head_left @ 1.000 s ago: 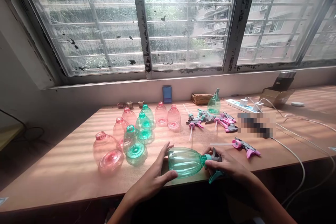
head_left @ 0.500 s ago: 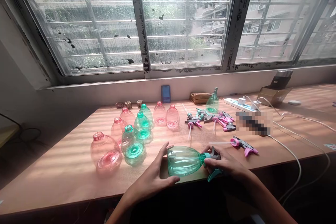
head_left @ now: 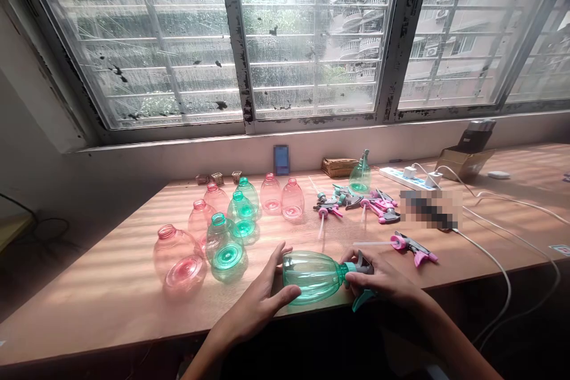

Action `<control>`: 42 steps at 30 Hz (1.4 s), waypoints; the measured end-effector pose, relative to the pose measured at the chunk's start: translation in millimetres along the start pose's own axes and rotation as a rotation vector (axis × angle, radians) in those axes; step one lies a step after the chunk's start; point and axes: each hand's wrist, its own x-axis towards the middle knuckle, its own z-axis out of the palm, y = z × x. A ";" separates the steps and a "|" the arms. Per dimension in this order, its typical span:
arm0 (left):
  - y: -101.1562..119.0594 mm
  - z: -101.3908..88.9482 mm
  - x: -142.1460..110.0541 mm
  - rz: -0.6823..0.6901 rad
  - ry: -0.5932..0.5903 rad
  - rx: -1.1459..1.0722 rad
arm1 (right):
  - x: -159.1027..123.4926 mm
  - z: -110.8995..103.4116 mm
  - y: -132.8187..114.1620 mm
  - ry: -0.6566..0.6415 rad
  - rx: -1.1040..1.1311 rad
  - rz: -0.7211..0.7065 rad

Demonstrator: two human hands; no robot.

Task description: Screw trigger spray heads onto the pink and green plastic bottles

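Observation:
A clear green spray bottle [head_left: 312, 278] lies on its side above the table's front edge, its base to the left. My left hand [head_left: 267, 294] is curved round the base, with the thumb over the lower side and the fingers on the far side. At the neck, my right hand [head_left: 378, 276] is closed on the teal and grey spray head [head_left: 354, 268], and the teal trigger [head_left: 363, 298] points down. Some of the right fingers are hidden behind the head. Just beyond that hand lies a loose pink spray head [head_left: 414, 248] with its tube.
Several open pink bottles [head_left: 178, 258] and green bottles [head_left: 226, 249] stand at left. Loose spray heads [head_left: 351, 205] lie behind. A finished green spray bottle [head_left: 360, 173], a power strip [head_left: 407, 178] and white cables [head_left: 494, 249] are at right.
My left thumb has come in against the bottle's lower side, and the bottle's base has dropped slightly. My right hand keeps its hold at the neck.

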 end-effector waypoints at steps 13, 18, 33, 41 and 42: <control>-1.8 -0.7 -0.6 0.005 -0.032 0.084 | 1.3 -2.0 2.5 0.007 0.020 -0.005; 2.9 -0.3 -1.8 0.014 -0.027 0.058 | -0.7 0.8 -1.8 0.019 0.011 0.000; 1.3 -0.7 -2.7 0.028 -0.038 0.115 | 1.7 -1.1 2.1 0.026 0.001 -0.024; 4.1 -0.2 -1.6 0.020 -0.025 0.032 | 1.1 -0.1 -1.3 0.038 -0.015 -0.011; 4.6 -0.1 -1.7 0.015 -0.024 0.039 | 1.3 -0.3 -0.9 0.039 -0.017 -0.010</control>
